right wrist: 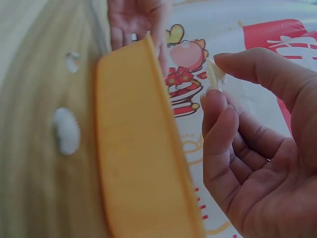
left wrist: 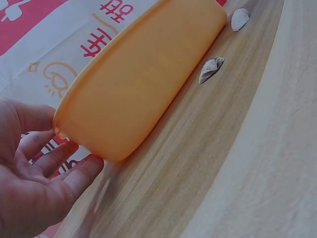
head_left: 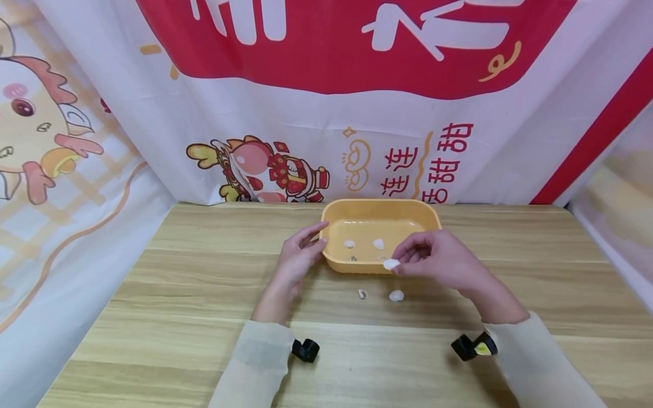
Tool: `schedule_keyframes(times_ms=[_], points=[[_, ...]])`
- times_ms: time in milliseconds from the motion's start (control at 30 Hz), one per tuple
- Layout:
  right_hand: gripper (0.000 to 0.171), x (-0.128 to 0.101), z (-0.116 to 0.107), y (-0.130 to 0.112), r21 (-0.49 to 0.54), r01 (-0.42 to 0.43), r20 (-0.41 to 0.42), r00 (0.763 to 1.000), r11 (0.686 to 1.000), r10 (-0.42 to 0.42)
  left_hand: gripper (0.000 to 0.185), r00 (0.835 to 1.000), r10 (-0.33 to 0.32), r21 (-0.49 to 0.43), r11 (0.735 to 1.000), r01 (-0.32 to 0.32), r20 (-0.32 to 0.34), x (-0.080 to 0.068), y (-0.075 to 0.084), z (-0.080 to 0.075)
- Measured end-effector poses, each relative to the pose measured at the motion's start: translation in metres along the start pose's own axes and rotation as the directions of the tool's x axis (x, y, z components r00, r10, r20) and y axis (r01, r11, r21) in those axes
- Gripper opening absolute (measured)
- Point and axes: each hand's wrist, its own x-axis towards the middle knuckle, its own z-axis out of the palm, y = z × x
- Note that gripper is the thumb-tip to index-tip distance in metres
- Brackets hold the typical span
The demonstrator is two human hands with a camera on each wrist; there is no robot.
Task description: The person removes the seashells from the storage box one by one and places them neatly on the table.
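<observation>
A yellow-orange plastic tray point(head_left: 334, 258) point(left wrist: 138, 84) point(right wrist: 133, 148) sits at the table's middle back with a few small white shells inside point(head_left: 378, 243). My right hand point(head_left: 439, 258) point(right wrist: 257, 148) pinches a white shell point(head_left: 391, 264) point(right wrist: 214, 75) between thumb and fingers, just above the tray's near rim. My left hand point(head_left: 301, 255) point(left wrist: 34, 173) is at the tray's left end, fingers straight and touching its corner. Two more shells lie on the wood in front of the tray: a white one point(head_left: 396, 295) point(left wrist: 240, 19) point(right wrist: 66, 131) and a smaller greyish one point(head_left: 362, 294) point(left wrist: 211, 68) point(right wrist: 73, 61).
The wooden table point(head_left: 204, 294) is backed by a printed red-and-white cloth banner point(head_left: 331, 113) that also drapes both sides. Black wrist cameras point(head_left: 305, 349) sit on both cream sleeves near the front edge.
</observation>
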Motion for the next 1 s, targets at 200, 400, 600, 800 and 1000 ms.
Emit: schedule_keyframes(times_ms=[200, 400, 600, 800, 1000], points=[[0.027, -0.015, 0.002, 0.018, 0.042, -0.012, -0.014, 1.0, 0.999, 0.013, 0.041, 1.0, -0.008, -0.002, 1.0, 0.008, -0.001, 0.0, 0.0, 0.0], [0.029, -0.031, 0.004, 0.033, 0.032, -0.035, -0.075, 0.996, 0.999, 0.038, 0.04, 1.0, -0.012, -0.005, 1.0, 0.012, 0.001, 0.0, 0.0, 0.0], [0.027, -0.042, 0.005, 0.052, -0.007, -0.058, -0.094, 0.994, 0.998, 0.057, 0.041, 1.0, -0.009, -0.008, 1.0, 0.009, 0.005, 0.001, 0.001, 0.001], [0.029, -0.046, 0.003, 0.07, -0.017, -0.092, -0.088, 0.992, 0.996, 0.091, 0.041, 1.0, -0.015, -0.005, 1.0, 0.015, -0.001, 0.002, 0.001, 0.002], [0.031, -0.044, 0.0, 0.077, -0.037, -0.178, -0.038, 0.983, 0.983, 0.177, 0.041, 1.0, -0.013, -0.014, 1.0, 0.012, -0.006, 0.002, 0.001, 0.001]])
